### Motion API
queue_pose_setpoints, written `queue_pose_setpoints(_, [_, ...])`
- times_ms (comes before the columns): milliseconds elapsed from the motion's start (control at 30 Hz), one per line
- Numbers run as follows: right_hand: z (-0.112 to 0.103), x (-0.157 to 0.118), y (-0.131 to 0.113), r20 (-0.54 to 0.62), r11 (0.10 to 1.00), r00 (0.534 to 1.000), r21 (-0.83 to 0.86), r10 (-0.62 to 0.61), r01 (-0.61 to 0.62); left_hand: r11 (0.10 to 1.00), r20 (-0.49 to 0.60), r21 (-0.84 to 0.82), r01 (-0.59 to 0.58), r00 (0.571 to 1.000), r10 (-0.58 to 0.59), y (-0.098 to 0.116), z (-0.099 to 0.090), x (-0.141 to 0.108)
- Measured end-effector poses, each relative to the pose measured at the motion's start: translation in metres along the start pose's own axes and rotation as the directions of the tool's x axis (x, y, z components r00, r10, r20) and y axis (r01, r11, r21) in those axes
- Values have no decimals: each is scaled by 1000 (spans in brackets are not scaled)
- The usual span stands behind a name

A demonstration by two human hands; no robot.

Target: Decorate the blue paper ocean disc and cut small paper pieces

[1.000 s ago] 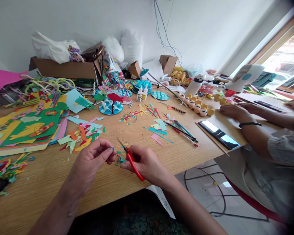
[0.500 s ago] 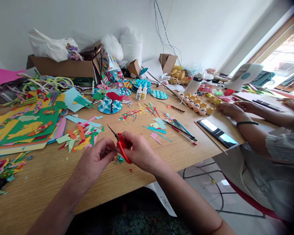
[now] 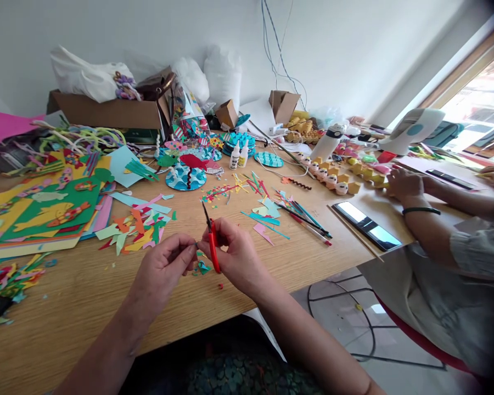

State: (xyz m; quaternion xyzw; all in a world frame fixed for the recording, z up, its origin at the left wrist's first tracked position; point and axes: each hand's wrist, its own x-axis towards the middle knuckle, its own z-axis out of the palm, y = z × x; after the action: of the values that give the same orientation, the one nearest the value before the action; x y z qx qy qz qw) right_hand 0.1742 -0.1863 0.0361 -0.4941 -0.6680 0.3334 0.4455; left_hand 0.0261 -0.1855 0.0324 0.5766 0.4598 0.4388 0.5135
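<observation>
Red-handled scissors point(image 3: 213, 246) rest in my right hand point(image 3: 234, 255), their dark blades closed and pointing up and away from me. The right thumb and fingertip come close to the left fingertips. My left hand point(image 3: 168, 263) is pinched around a tiny dark piece, too small to name, that shows between the two hands. Small teal paper scraps point(image 3: 203, 267) lie on the table just beneath the hands. Left of them is a heap of coloured paper offcuts point(image 3: 140, 225).
Beyond my hands stand a blue disc with a red paper fish point(image 3: 194, 161) and two glue bottles point(image 3: 234, 158). Pencils point(image 3: 308, 219), a stick and a phone point(image 3: 366, 225) lie to the right. A co-worker's hands point(image 3: 407, 184) are past them. Paper sheets point(image 3: 78, 203) cover the left.
The scissors have swung more upright, and their blades now point away instead of toward the left. My fingertips still meet. The co-worker's near hand has shifted to the right.
</observation>
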Motion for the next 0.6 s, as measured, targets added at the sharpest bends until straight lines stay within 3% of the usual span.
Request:
queue_pose_setpoints(267, [-14,-18,5,166,971,986,-236,16,24,964,-96,-258,72,990,-99,5,-3,-1])
queue_pose_setpoints(600, [-14,-19,4,217,962,976,-265,-12,70,978,15,-203,49,999,-47,8,-5,-1])
